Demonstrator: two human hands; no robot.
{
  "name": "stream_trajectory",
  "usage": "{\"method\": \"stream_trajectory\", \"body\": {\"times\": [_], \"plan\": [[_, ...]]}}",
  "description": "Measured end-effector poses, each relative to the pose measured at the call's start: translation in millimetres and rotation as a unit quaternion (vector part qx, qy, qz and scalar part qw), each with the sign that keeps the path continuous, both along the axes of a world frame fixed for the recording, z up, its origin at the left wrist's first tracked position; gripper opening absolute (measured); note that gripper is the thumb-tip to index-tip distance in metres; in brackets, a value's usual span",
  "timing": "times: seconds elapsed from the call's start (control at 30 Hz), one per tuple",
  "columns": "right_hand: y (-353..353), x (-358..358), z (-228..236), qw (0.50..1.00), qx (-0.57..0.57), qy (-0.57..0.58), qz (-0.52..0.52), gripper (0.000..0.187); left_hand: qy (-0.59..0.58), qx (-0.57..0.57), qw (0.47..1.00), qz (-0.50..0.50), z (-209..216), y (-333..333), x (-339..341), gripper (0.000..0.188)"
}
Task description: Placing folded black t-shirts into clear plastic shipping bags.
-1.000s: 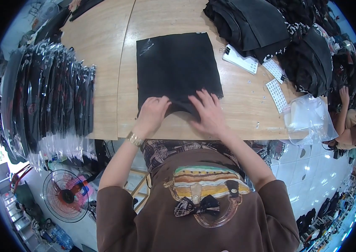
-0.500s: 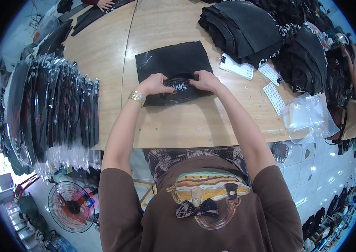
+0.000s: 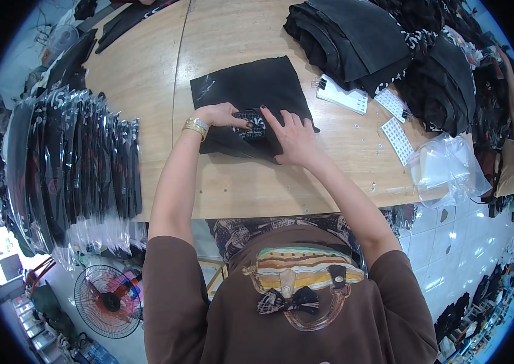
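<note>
The folded black cloth (image 3: 241, 91) was judged light, soft and limp, best taken by its doubled near edge. It was laid flat on the wooden surface (image 3: 238, 188), matte and roughly square, with a pale-marked patch (image 3: 255, 132) exposed. Whether cloth was pinched by the left hand's (image 3: 214, 115) fingers could not be told; the right hand's (image 3: 298, 139) were spread over it.

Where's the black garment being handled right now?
Head view, upper middle: the black garment lies on the wooden table, left hand and right hand on its near part, between the plastic-bagged stack at left and the white pad at right.
</note>
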State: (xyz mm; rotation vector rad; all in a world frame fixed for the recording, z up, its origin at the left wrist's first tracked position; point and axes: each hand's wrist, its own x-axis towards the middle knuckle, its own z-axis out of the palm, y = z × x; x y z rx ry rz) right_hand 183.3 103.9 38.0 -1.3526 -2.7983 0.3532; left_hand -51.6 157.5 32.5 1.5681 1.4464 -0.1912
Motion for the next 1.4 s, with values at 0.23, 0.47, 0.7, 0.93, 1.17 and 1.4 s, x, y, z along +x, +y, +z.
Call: {"method": "stream_trajectory", "body": {"times": [0.23,0.47,0.7,0.93,1.17,1.4], "plan": [[-1,13,-7,0.988,-0.087,0.115,-0.06,0.102,-0.006,0.133,0.989,0.057,23,-46,15,0.041],[-87,85,-18,0.977,-0.032,0.182,0.107,0.062,-0.123,0.03,0.991,-0.041,68,-132,29,0.056],[-102,112,-30,0.943,0.032,0.327,0.057,0.036,-0.021,0.443,0.894,0.066,24,-100,75,0.064],[-76,262,9,0.765,0.424,0.223,-0.429,0.03,0.179,0.406,0.896,-0.009,-25,-106,89,0.072],[-68,349,-25,0.775,0.244,0.14,-0.566,0.024,0.164,0.364,0.916,0.042,-17,-104,101,0.067],[-62,340,-38,0.742,0.33,0.17,-0.558,0.012,-0.137,0.436,0.888,-0.048,47,-60,243,0.028]]}}
